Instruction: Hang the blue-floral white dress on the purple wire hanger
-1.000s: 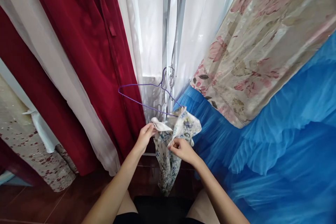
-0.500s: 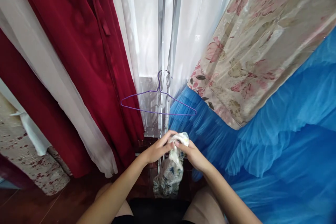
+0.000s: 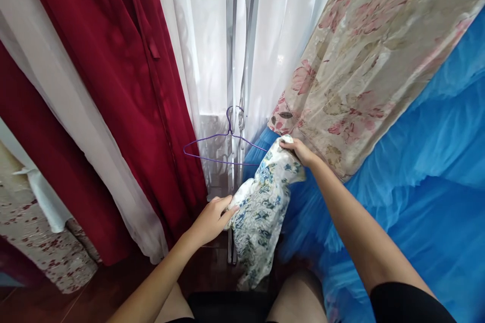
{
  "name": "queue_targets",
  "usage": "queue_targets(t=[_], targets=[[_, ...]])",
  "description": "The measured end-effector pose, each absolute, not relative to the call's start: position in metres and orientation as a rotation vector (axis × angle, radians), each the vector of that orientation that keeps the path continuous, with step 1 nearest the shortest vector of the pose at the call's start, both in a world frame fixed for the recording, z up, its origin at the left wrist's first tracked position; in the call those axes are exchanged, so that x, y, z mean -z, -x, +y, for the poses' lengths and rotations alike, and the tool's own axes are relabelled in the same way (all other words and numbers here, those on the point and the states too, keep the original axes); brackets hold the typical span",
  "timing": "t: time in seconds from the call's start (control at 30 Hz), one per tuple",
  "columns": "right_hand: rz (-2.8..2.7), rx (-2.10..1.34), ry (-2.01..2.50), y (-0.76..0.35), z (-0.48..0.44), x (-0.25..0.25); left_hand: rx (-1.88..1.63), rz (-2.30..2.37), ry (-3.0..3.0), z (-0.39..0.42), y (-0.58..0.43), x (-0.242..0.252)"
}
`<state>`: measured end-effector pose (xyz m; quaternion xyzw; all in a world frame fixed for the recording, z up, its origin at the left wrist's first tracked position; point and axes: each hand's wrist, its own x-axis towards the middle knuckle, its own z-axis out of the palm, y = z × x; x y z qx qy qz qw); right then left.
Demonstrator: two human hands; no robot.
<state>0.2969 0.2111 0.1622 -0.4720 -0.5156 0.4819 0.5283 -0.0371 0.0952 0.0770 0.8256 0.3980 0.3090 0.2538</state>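
Fingers of the left hand [image 3: 212, 219] close on the near edge of a soft white garment printed with blue and green flowers [image 3: 261, 202], the thumb laid over the cloth, the forearm slanting up from the lower left. The right hand [image 3: 299, 150] reaches farther out and a little wider, its arm stretched long, the thumb pressing the garment's top end and the grip narrow. So both hands are holding the same piece, which hangs slanted between them and trails down above a dark red tiled floor [image 3: 113, 282]. Just beside it I see a thin purple hanger [image 3: 230, 131], hook upward, in front of silvery upright strips [image 3: 230, 35]. Beyond it hangs sheer white fabric [image 3: 204, 35]; to the left falls a long deep-red cloth [image 3: 121, 75], and to the right a beige length with pink flowers [image 3: 359, 70] lies over bright blue ruffled tulle [image 3: 417, 186]. From where I stand, the hanger's right end disappears at the garment, and I cannot tell whether it sits inside or behind. The right hand's other fingers are mostly hidden by the cloth, what the hook hangs on is hard to make out, and the tall fabrics run out of sight above. A black sleeve [image 3: 405, 305] is cut off at the bottom right.
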Motion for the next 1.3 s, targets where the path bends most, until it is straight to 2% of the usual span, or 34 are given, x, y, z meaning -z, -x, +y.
queue_targets(t=[0.13, 0.27, 0.43, 0.5, 0.67, 0.77, 0.87, 0.93, 1.1, 1.2, 1.3], targets=[[-1.289, -1.386, 1.101, -0.261, 0.230, -0.166, -1.032, 1.053, -2.122, 0.098, 0.052, -0.088], [-1.357, -1.553, 1.042, -0.254, 0.218, -0.167, -1.191, 1.163, -1.973, 0.118, 0.102, -0.070], [-1.469, -1.663, 0.996, -0.269, 0.206, -0.181, -0.841, 1.271, -2.471, 0.165, 0.166, -0.055], [-1.551, -1.679, 0.992, -0.271, 0.206, -0.186, -0.824, 1.347, -2.538, 0.186, 0.182, -0.064], [-1.595, -1.658, 0.966, -0.264, 0.210, -0.191, -1.248, 1.495, -2.400, 0.226, 0.187, -0.105], [-1.535, -1.672, 0.995, -0.262, 0.211, -0.187, -1.410, 1.351, -2.204, 0.235, 0.166, -0.128], [-1.454, -1.646, 1.062, -0.265, 0.205, -0.173, -1.530, 1.181, -2.009, 0.234, 0.143, -0.143], [-1.422, -1.570, 1.106, -0.270, 0.196, -0.157, -1.611, 1.225, -1.968, 0.228, 0.135, -0.148], [-1.291, -1.246, 1.182, -0.286, 0.165, -0.124, -1.470, 1.360, -2.229, 0.206, 0.131, -0.152], [-1.169, -1.140, 1.062, -0.285, 0.161, -0.138, -1.442, 1.388, -2.304, 0.197, 0.123, -0.158], [-1.018, -1.071, 0.894, -0.265, 0.162, -0.178, -1.470, 1.437, -2.329, 0.198, 0.113, -0.166]])
